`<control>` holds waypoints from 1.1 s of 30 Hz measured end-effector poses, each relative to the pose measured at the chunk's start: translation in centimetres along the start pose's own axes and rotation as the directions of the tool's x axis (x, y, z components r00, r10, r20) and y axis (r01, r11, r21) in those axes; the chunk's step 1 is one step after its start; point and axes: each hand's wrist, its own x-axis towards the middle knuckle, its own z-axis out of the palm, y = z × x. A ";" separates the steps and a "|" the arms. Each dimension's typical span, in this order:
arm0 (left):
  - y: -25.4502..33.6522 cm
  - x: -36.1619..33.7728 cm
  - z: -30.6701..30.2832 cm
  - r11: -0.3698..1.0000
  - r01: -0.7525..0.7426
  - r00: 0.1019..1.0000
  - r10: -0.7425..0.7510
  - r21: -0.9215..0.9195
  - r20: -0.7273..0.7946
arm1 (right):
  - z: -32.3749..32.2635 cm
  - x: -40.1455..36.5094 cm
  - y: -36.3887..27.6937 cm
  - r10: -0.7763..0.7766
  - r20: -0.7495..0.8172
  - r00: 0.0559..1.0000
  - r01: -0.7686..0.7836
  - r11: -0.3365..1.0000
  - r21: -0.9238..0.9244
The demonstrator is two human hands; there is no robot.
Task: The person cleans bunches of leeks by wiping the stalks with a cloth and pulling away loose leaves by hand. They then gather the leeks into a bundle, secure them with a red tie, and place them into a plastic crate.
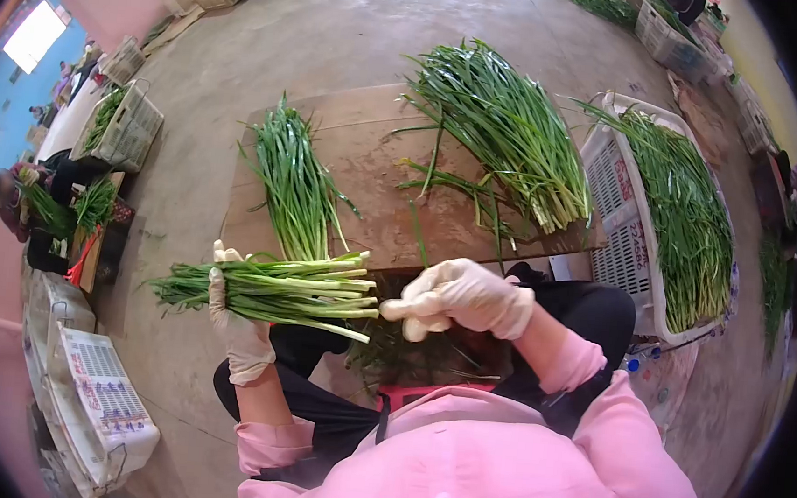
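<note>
Just off the bench's near edge, over my lap, my left hand (238, 330) gripped a bunch (273, 291) of green onions about its middle, fingers wrapped round it. The bunch lay level, white ends pointing right and green tips left. It was clear of the bench (371, 125) and touched nothing but my hands. My right hand (465, 296) was clenched just beside those white ends, with the thumb against them. Whether it had a stalk pinched inside, I could not tell. Both hands wore pale gloves.

On the bench, toward its left edge, a pile (296, 185) of onions lay with its white ends at the near edge, just beside the bunch. Along the right edge a bigger heap (510, 136) lay fanned out, white ends toward the near right corner. Between the two, a few loose stalks (459, 193) lay scattered across the boards.

Just beside the bench's right edge stood a white crate (610, 172), filled with more onions. Well apart to the left, on the floor, a second crate (132, 125) held greens. Farther left a person (10, 195) sat with greens in front of them. Near my left elbow a white container (97, 394) with printed paper over it sat on the floor.
</note>
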 end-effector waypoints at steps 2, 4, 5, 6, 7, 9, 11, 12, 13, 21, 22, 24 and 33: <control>1.2 -0.3 -0.1 0.998 -0.055 0.999 0.055 -0.019 -0.003 | -1.6 -2.0 -1.2 0.014 -0.005 1.000 -0.013 0.999 0.044; 2.1 -0.5 -0.4 0.996 -0.058 0.989 0.066 -0.064 0.133 | -4.0 -2.3 0.9 -0.086 -0.050 0.995 0.084 0.996 -0.031; 2.3 -0.5 -0.5 0.995 -0.052 0.976 0.069 -0.088 0.205 | -4.7 -2.0 2.3 -0.159 -0.138 0.977 0.134 0.975 -0.176; 2.3 -0.4 -0.4 0.993 -0.050 0.979 0.070 -0.109 0.191 | -5.7 -1.6 3.0 0.013 -0.220 0.975 -0.146 0.786 -0.601; 2.3 -0.3 -0.2 0.990 -0.049 0.981 0.072 -0.133 0.178 | -6.2 -1.1 3.3 0.028 -0.231 0.973 -0.224 0.383 -0.896; 1.9 -0.6 0.1 0.987 -0.053 0.985 0.076 -0.150 0.153 | -2.9 -0.3 2.9 -0.088 -0.216 0.972 0.015 0.947 -0.321; 1.6 -0.8 1.1 0.991 -0.052 0.987 0.070 -0.124 0.146 | 0.8 0.2 0.3 0.014 -0.113 0.994 -0.030 0.989 -0.142; 1.6 -0.7 0.8 0.992 -0.026 0.984 0.048 -0.125 0.174 | 1.9 0.9 0.3 0.003 -0.101 0.995 -0.019 0.988 -0.153; 1.4 -0.3 0.5 0.992 0.000 0.978 0.027 -0.128 0.205 | 2.7 1.5 0.3 -0.009 -0.090 0.996 -0.006 0.986 -0.167; 2.7 -0.1 -0.9 0.988 -0.141 0.984 0.133 0.059 0.118 | 0.6 -2.2 -3.8 0.099 -0.225 0.969 -0.124 0.987 -0.101; 2.9 -0.1 -0.9 0.988 -0.141 0.983 0.132 0.060 0.124 | -1.5 -2.1 -1.1 -0.022 -0.274 0.962 -0.018 0.990 -0.142; 3.1 0.2 -0.3 0.993 -0.102 0.986 0.093 0.057 0.136 | -4.2 -1.6 1.6 -0.261 -0.265 0.928 0.018 0.743 -0.669; -3.7 0.5 6.8 0.962 0.196 0.951 -0.233 0.188 0.201 | 1.6 2.5 3.1 -0.144 0.004 0.990 0.140 0.954 -0.265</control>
